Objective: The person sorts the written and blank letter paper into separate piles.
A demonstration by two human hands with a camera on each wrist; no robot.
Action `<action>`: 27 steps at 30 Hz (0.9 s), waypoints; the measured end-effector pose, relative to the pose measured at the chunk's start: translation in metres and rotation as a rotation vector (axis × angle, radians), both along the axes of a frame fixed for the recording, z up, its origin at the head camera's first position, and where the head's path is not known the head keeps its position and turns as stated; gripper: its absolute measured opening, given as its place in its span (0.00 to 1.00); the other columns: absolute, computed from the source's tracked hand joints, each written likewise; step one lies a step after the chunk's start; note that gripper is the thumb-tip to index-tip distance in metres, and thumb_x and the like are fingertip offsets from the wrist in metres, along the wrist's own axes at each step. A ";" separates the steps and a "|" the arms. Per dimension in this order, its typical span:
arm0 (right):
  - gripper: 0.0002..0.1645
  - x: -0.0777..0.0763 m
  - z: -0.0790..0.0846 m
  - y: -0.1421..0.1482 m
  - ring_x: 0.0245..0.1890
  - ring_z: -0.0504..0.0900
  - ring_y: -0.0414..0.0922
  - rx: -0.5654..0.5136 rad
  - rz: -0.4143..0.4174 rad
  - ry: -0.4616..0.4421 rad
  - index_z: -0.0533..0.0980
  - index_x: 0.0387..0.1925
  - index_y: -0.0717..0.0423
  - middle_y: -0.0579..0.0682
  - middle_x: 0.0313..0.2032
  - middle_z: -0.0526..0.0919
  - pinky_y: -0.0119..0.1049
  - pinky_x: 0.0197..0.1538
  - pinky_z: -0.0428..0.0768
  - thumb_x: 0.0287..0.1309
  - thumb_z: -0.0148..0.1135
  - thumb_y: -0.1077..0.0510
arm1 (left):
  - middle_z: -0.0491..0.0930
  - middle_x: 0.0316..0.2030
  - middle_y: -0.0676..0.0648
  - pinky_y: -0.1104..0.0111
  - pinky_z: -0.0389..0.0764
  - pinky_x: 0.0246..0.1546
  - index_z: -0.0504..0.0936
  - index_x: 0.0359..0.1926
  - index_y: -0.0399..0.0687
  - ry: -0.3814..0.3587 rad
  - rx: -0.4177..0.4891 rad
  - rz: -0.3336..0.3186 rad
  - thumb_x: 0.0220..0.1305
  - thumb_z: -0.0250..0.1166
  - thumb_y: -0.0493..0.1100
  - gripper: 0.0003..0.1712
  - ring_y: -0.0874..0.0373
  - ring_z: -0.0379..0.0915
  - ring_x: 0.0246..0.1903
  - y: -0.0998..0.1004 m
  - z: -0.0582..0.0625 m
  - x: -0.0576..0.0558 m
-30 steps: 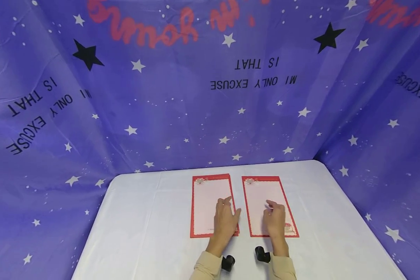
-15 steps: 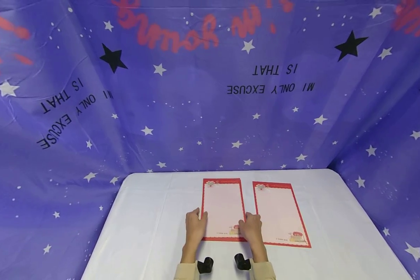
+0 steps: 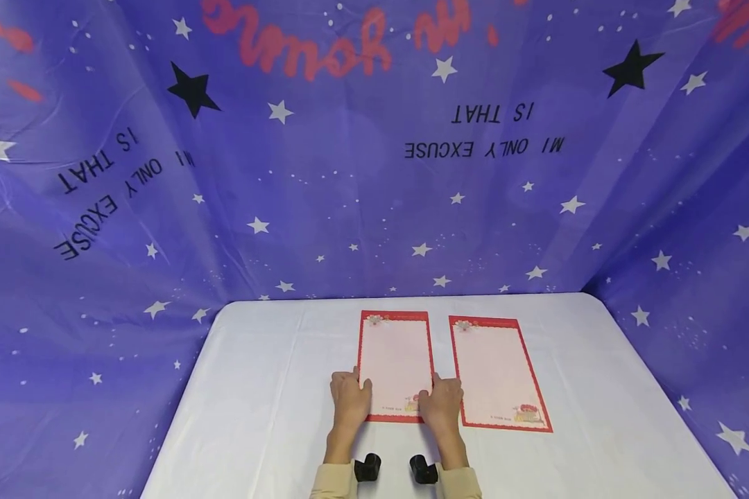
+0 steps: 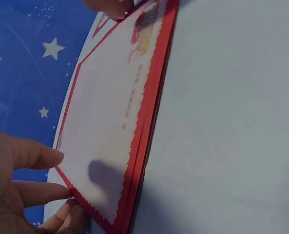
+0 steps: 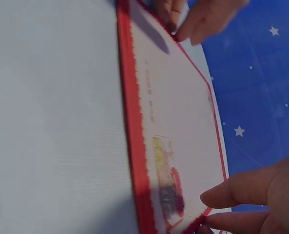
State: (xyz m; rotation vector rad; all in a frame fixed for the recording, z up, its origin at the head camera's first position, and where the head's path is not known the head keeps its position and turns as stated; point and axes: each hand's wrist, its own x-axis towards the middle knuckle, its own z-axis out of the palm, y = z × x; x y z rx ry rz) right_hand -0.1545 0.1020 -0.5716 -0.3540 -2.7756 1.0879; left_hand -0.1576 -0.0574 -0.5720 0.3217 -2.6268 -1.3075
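A stack of red-bordered paper sheets [image 3: 396, 360] lies on the white table, its layered front edge showing in the left wrist view. My left hand [image 3: 350, 400] grips its left side, with the thumb over the top sheet and the fingers along the edge [image 4: 39, 195]. On the opposite side my right hand [image 3: 442, 409] holds the right edge near the printed picture in the lower corner, thumb above and fingers at the border [image 5: 251, 200]. A second red-bordered sheet [image 3: 499, 374] of the same design lies just right of my right hand.
The white-covered table [image 3: 274, 388] ends at a purple curtain [image 3: 343, 173] with stars and lettering, which also rises on both sides. Black wrist cameras [image 3: 367, 468] sit at the inner sides of both sleeves.
My hands have moved left, from lying over the two papers to gripping both sides of the left stack. The stack's top right edges, offset before, now look lined up.
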 end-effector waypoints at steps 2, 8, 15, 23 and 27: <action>0.30 0.002 -0.001 -0.003 0.42 0.69 0.63 0.014 -0.009 0.007 0.73 0.56 0.77 0.72 0.43 0.71 0.53 0.42 0.68 0.49 0.60 0.67 | 0.69 0.39 0.32 0.53 0.63 0.47 0.73 0.55 0.17 0.021 -0.056 0.002 0.56 0.64 0.34 0.28 0.43 0.62 0.41 0.002 -0.001 0.002; 0.29 0.004 -0.003 -0.007 0.43 0.72 0.61 0.027 -0.058 0.065 0.74 0.58 0.70 0.67 0.44 0.73 0.52 0.43 0.71 0.51 0.62 0.68 | 0.74 0.44 0.27 0.51 0.65 0.50 0.76 0.54 0.20 0.072 -0.151 0.012 0.53 0.66 0.32 0.26 0.39 0.64 0.47 0.005 -0.003 0.003; 0.28 -0.001 0.003 -0.003 0.55 0.77 0.66 -0.180 -0.005 0.136 0.71 0.60 0.72 0.71 0.51 0.79 0.58 0.57 0.75 0.56 0.56 0.73 | 0.81 0.41 0.36 0.60 0.80 0.41 0.78 0.55 0.28 0.008 0.179 0.024 0.53 0.63 0.26 0.25 0.49 0.78 0.39 0.002 0.006 -0.002; 0.28 -0.003 0.024 0.043 0.32 0.76 0.44 -0.292 -0.008 0.096 0.71 0.61 0.68 0.67 0.50 0.79 0.34 0.32 0.76 0.56 0.51 0.73 | 0.76 0.53 0.29 0.59 0.80 0.43 0.70 0.66 0.37 -0.065 0.437 -0.139 0.55 0.62 0.30 0.34 0.37 0.76 0.51 0.012 0.026 -0.005; 0.29 -0.001 0.033 0.088 0.24 0.72 0.31 -0.349 -0.072 0.042 0.72 0.60 0.63 0.65 0.49 0.79 0.26 0.24 0.72 0.56 0.49 0.71 | 0.77 0.53 0.31 0.63 0.82 0.39 0.68 0.67 0.39 -0.072 0.486 -0.228 0.57 0.63 0.31 0.35 0.42 0.80 0.47 0.043 0.033 -0.011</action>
